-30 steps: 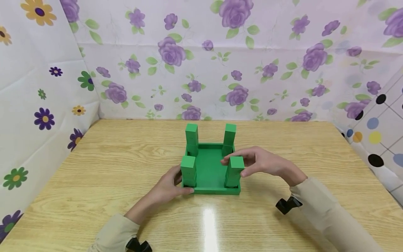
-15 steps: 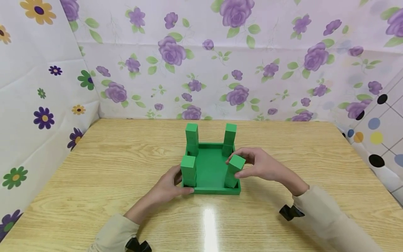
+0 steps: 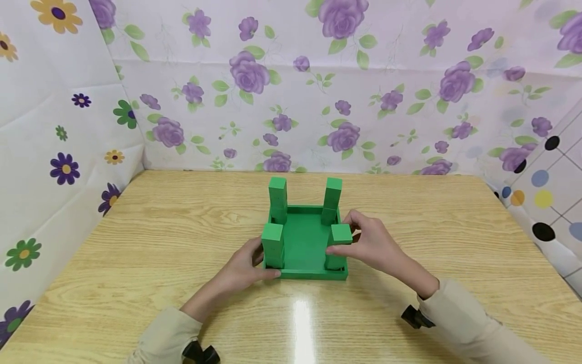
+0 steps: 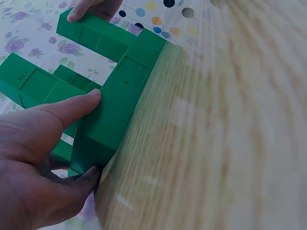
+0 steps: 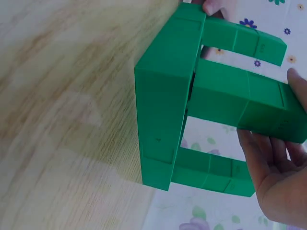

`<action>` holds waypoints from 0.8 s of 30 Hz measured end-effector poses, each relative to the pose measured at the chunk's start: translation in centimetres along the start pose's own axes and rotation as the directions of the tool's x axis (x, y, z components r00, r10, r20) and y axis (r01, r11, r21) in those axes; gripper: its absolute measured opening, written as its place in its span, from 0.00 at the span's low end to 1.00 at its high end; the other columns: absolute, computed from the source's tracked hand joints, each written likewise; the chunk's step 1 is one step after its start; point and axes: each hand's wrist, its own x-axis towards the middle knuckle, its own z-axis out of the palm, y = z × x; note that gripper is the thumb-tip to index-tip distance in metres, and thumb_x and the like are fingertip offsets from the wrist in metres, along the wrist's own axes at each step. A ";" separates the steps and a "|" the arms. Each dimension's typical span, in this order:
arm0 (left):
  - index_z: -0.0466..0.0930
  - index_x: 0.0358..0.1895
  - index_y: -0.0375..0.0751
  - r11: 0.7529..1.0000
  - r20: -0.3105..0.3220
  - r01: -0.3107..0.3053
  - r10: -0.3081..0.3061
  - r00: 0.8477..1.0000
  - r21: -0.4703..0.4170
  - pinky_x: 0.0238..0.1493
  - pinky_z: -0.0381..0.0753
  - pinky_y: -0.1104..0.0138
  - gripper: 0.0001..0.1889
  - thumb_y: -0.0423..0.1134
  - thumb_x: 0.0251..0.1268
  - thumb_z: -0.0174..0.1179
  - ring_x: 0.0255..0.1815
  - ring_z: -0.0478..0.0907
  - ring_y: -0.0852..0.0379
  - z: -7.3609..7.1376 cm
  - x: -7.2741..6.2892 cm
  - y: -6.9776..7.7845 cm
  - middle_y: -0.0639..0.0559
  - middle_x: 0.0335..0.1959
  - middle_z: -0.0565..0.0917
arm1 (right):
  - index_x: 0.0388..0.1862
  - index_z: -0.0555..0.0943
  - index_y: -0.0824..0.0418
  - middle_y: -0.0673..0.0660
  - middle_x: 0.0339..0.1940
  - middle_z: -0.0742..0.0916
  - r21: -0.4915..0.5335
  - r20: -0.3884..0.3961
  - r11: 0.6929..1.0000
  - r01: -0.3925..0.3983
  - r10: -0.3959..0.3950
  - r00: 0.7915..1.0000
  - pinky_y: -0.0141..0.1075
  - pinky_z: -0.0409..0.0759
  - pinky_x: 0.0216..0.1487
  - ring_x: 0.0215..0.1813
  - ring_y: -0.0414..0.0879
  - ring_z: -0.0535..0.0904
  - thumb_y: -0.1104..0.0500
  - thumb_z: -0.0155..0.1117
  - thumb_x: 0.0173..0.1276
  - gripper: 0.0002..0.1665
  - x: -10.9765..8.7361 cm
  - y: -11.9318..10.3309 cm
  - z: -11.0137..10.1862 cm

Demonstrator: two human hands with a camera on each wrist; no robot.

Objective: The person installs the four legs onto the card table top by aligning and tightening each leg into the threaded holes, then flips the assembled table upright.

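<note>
A shallow green tray point(image 3: 304, 275) sits on the table with an upright stack of green blocks in each corner. My left hand point(image 3: 245, 268) grips the near left corner, thumb on the front wall and fingers at the side, beside the near left stack point(image 3: 273, 245). My right hand point(image 3: 373, 245) holds the near right stack point(image 3: 341, 233) close to its top, thumb in front and fingers behind. In the right wrist view, that stack point(image 5: 225, 93) shows seams between its blocks. The far left stack point(image 3: 278, 197) and far right stack point(image 3: 334, 192) stand untouched.
The wood-grain table point(image 3: 191, 217) extends around the tray on all sides. Flowered cloth point(image 3: 291, 86) hangs behind it and along the left, and a dotted cloth point(image 3: 545, 202) hangs on the right. Black wrist devices point(image 3: 417, 317) sit at the cuffs.
The near right stack was turned and leaning half a second ago and now stands straight. My right thumb has moved leftward across its front. My left hand stays on the tray corner.
</note>
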 end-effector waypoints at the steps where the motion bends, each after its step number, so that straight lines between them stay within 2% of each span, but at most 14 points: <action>1: 0.59 0.72 0.37 1.000 0.002 0.000 0.000 1.000 -0.002 0.66 0.67 0.56 0.41 0.29 0.55 0.70 0.69 0.63 0.45 0.0 0.0 0.0 0.41 0.69 0.66 | 0.33 0.72 0.58 0.50 0.26 0.76 -0.013 -0.011 1.000 0.003 -0.003 1.000 0.38 0.80 0.34 0.31 0.47 0.78 0.56 0.81 0.49 0.24 0.0 -0.1 0.1; 5: 0.59 0.73 0.38 1.000 -0.001 0.004 -0.004 1.000 -0.002 0.66 0.66 0.55 0.42 0.30 0.55 0.70 0.70 0.63 0.44 0.0 0.0 0.0 0.41 0.69 0.65 | 0.34 0.72 0.58 0.50 0.24 0.72 -0.052 -0.041 0.998 0.024 -0.026 0.999 0.37 0.78 0.32 0.29 0.45 0.76 0.56 0.81 0.49 0.25 -0.1 -0.1 0.4; 9: 0.59 0.73 0.39 1.000 -0.017 0.015 -0.015 1.000 0.010 0.67 0.65 0.54 0.42 0.30 0.55 0.71 0.70 0.63 0.44 -0.1 -0.1 -0.1 0.41 0.69 0.65 | 0.43 0.74 0.61 0.49 0.27 0.77 -0.060 -0.010 0.997 0.052 -0.053 0.999 0.41 0.81 0.35 0.31 0.44 0.77 0.56 0.80 0.50 0.27 -0.2 0.2 0.7; 13: 0.60 0.73 0.41 0.999 -0.026 0.034 -0.034 0.999 0.016 0.67 0.65 0.55 0.43 0.30 0.53 0.72 0.69 0.63 0.46 0.0 0.0 -0.1 0.44 0.69 0.66 | 0.52 0.74 0.63 0.54 0.40 0.83 -0.014 0.049 0.998 0.060 -0.060 0.997 0.50 0.81 0.45 0.42 0.49 0.81 0.55 0.79 0.52 0.32 -0.3 0.6 0.5; 16: 0.60 0.73 0.42 0.999 -0.033 0.051 -0.050 0.998 0.019 0.67 0.66 0.56 0.43 0.31 0.53 0.72 0.70 0.63 0.47 0.0 0.0 0.0 0.46 0.69 0.66 | 0.57 0.73 0.65 0.57 0.51 0.82 0.081 0.113 0.995 0.053 -0.062 0.992 0.52 0.78 0.53 0.53 0.53 0.79 0.56 0.77 0.56 0.33 0.0 1.0 -0.2; 18: 0.60 0.73 0.42 0.999 -0.032 0.049 -0.048 0.998 0.022 0.67 0.66 0.56 0.43 0.31 0.53 0.72 0.70 0.63 0.47 0.0 0.0 0.0 0.45 0.69 0.65 | 0.61 0.73 0.64 0.56 0.56 0.81 0.179 0.183 0.983 0.044 -0.077 0.980 0.50 0.76 0.57 0.59 0.53 0.76 0.58 0.74 0.60 0.32 0.3 1.4 -0.9; 20: 0.59 0.73 0.41 0.999 -0.025 0.032 -0.032 0.999 0.021 0.67 0.66 0.55 0.43 0.30 0.54 0.72 0.70 0.63 0.45 0.0 0.0 0.0 0.43 0.69 0.65 | 0.63 0.73 0.62 0.56 0.58 0.80 0.273 0.259 0.961 0.032 -0.105 0.960 0.45 0.74 0.61 0.63 0.52 0.73 0.60 0.71 0.63 0.30 0.6 1.8 -1.6; 23: 0.60 0.73 0.40 1.000 -0.022 0.020 -0.020 1.000 0.020 0.66 0.66 0.55 0.42 0.30 0.54 0.71 0.69 0.64 0.44 0.0 0.0 -0.1 0.42 0.69 0.66 | 0.66 0.73 0.58 0.55 0.61 0.79 0.379 0.364 0.925 0.007 -0.156 0.918 0.38 0.74 0.59 0.63 0.49 0.73 0.64 0.67 0.65 0.30 1.1 2.4 -2.4; 24: 0.60 0.73 0.39 1.000 -0.021 0.018 -0.017 1.000 0.021 0.67 0.66 0.54 0.42 0.30 0.54 0.71 0.69 0.64 0.44 0.0 0.0 -0.1 0.42 0.69 0.66 | 0.67 0.72 0.58 0.56 0.62 0.79 0.398 0.391 0.917 0.002 -0.172 0.904 0.36 0.75 0.55 0.59 0.47 0.75 0.65 0.66 0.66 0.30 1.2 2.6 -2.6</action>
